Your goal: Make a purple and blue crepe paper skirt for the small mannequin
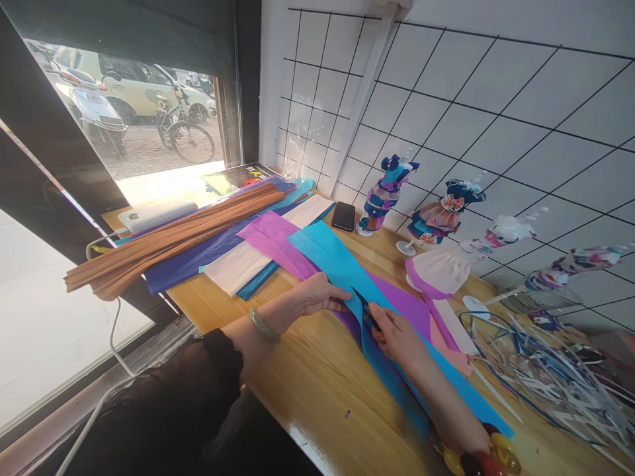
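A long sheet of bright blue crepe paper point(322, 248) stretches diagonally over the wooden table. My left hand point(317, 295) pinches its near edge between thumb and fingers. In my right hand point(394, 330) is a pair of dark scissors point(361, 301), fingers wrapped round the handles, which are mostly hidden. The scissor blades lie at the blue paper, a little right of my left fingertips, and the paper's near part hangs folded down beside them. Beneath the blue sheet runs purple paper point(401, 301).
Brown pleated paper point(193, 235) and cream paper point(243, 264) lie at the left. A black phone point(343, 216) rests by the wall. Several small dressed mannequins point(384, 195) stand along the back. Tangled ribbons point(550, 370) cover the right side.
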{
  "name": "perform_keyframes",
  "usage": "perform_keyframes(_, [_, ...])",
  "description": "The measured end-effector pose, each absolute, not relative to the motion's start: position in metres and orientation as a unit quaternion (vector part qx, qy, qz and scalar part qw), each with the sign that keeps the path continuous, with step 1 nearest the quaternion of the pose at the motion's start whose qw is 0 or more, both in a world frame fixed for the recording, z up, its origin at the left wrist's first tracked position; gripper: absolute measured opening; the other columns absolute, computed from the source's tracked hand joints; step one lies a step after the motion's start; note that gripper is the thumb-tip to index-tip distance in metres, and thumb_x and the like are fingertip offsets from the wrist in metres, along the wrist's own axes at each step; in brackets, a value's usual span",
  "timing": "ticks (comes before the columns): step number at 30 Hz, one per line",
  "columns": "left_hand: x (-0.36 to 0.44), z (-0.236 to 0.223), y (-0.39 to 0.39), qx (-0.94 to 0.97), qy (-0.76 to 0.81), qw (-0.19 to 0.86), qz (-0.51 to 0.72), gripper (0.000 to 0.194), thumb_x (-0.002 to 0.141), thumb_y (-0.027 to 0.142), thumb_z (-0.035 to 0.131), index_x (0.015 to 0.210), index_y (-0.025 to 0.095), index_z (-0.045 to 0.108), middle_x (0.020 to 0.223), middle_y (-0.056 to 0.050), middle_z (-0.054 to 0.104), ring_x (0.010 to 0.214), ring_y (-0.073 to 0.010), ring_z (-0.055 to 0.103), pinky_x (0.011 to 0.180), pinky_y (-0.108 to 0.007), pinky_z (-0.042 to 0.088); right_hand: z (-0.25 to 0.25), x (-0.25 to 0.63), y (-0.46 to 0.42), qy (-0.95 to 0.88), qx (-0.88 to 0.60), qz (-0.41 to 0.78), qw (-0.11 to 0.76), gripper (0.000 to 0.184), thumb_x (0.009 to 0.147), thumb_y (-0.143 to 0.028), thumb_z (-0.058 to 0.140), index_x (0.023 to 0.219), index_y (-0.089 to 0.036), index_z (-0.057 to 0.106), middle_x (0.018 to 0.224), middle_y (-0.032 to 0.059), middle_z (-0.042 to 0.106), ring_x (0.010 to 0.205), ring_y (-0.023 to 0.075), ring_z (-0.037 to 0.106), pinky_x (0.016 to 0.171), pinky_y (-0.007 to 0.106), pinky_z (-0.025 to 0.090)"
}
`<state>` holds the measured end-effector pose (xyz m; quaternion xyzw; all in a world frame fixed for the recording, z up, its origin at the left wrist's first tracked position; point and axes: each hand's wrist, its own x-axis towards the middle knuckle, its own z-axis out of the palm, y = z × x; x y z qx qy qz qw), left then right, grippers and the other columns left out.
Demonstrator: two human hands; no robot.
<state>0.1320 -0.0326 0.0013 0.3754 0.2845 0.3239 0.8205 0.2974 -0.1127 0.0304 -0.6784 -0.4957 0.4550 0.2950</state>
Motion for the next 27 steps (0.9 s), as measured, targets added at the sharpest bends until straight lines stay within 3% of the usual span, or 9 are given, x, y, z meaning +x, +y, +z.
perform_keyframes(17, [0.1316, -0.0015, -0.0301, 0.388, 0.268, 0.823, 0.316, 0.044, 0.045, 0.025, 0.085, 0.083, 0.010, 0.070, 0.090, -0.013, 0.071, 0.081, -0.0220, 0.067, 0.084, -0.040, 0.051, 0.0302, 0.2928, -0.1111, -0.483, -0.669, 0.473, 0.309, 0.049, 0.072, -0.070, 0.047, 0.068, -0.023, 0.032, 0.050, -0.0109, 0.023, 0.041, 0.0057, 0.018, 0.040, 0.022, 0.011])
perform_keyframes(27, [0.1310, 0.0032, -0.0330, 0.382, 0.262, 0.824, 0.326, 0.041, 0.045, 0.023, 0.085, 0.081, 0.009, 0.070, 0.089, -0.014, 0.071, 0.080, -0.0216, 0.067, 0.081, -0.039, 0.052, 0.0319, 0.2919, -0.1149, -0.470, -0.659, 0.490, 0.323, 0.044, 0.078, -0.064, 0.045, 0.067, -0.024, 0.030, 0.049, -0.0105, 0.024, 0.039, 0.0057, 0.018, 0.040, 0.023, 0.012])
